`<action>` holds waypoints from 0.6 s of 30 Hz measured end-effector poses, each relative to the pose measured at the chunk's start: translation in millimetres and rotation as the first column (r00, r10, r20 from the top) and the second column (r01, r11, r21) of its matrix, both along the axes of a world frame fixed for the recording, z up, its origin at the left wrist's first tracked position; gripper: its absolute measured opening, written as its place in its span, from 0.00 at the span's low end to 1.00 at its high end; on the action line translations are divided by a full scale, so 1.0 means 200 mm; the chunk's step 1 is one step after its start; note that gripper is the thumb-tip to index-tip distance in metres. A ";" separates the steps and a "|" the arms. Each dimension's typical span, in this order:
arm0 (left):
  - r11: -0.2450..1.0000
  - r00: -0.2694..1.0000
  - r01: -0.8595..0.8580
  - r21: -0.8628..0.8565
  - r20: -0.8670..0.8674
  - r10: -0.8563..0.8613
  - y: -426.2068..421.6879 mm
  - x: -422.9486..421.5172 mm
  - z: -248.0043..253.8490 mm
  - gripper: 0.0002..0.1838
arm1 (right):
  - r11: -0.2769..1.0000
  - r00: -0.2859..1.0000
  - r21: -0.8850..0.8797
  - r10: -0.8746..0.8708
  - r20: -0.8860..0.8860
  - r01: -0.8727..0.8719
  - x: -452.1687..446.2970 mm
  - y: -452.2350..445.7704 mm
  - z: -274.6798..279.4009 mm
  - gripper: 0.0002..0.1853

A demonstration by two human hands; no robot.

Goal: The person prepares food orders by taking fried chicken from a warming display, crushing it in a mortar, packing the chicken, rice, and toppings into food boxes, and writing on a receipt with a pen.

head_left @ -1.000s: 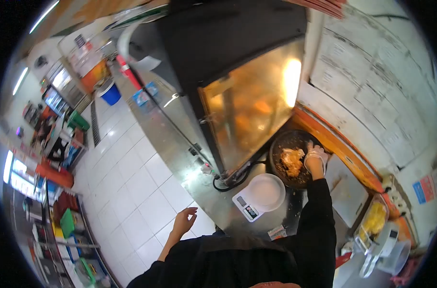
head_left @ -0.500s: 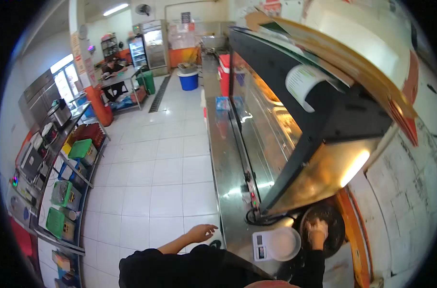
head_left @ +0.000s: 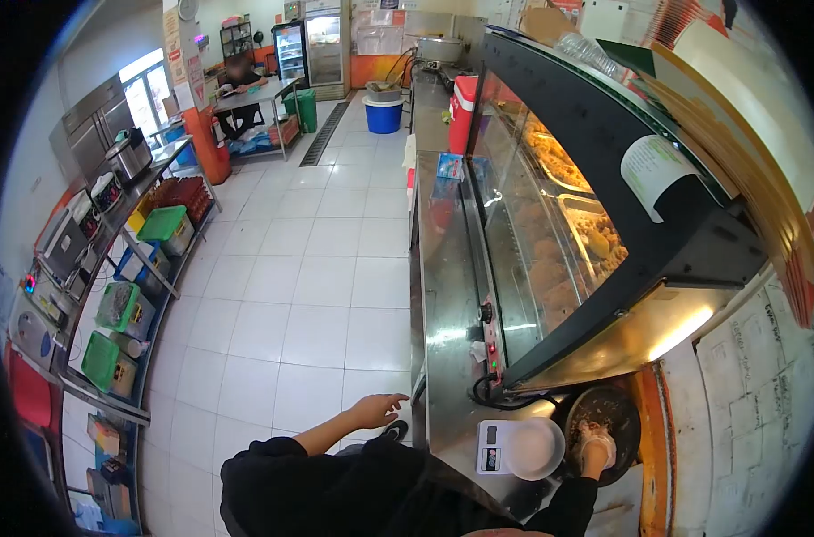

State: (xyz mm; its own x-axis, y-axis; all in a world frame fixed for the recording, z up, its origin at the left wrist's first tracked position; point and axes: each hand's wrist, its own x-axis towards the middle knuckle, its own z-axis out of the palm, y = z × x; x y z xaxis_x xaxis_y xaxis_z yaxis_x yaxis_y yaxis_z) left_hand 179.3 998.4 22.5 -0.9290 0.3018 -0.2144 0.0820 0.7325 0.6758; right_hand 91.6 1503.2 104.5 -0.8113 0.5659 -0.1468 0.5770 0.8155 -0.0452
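My right hand [head_left: 597, 447], in what looks like a thin clear glove, reaches down into a dark round pan [head_left: 628, 414]. Its fingers curl among brown food in the bottom; what they hold is too small to make out. Just left of the pan sits a white kitchen scale [head_left: 490, 448] with a pale round bowl [head_left: 533, 447] on top. My left hand [head_left: 379, 411] hangs over the floor beside the counter edge, fingers loosely apart, holding nothing.
A heated glass display case [head_left: 550, 224] with trays of fried food [head_left: 595, 237] stands on the steel counter [head_left: 451, 336]. A black cable [head_left: 505, 403] lies by its base. Shelves with green-lidded bins [head_left: 163, 224] line the left. A person [head_left: 239, 79] sits at a far table.
The view has shifted, so the case and more of its food show. My right hand has turned and pulled slightly nearer within the pan. My left hand still hangs beside the counter.
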 end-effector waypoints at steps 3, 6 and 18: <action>1.000 1.000 -0.006 0.010 0.021 0.006 -0.02 0.02 0.00 0.28 | 0.992 0.994 -0.095 -0.093 -0.052 0.087 0.02 -0.03 0.02 0.23; 1.000 0.998 -0.020 0.003 0.058 0.020 -0.03 0.04 0.00 0.28 | 0.989 0.990 -0.108 -0.109 -0.090 0.099 0.01 -0.03 0.01 0.22; 0.999 0.998 -0.039 -0.011 0.039 0.040 -0.09 0.01 -0.05 0.29 | 0.912 0.959 -0.295 -0.277 0.068 0.284 0.03 0.03 0.01 0.50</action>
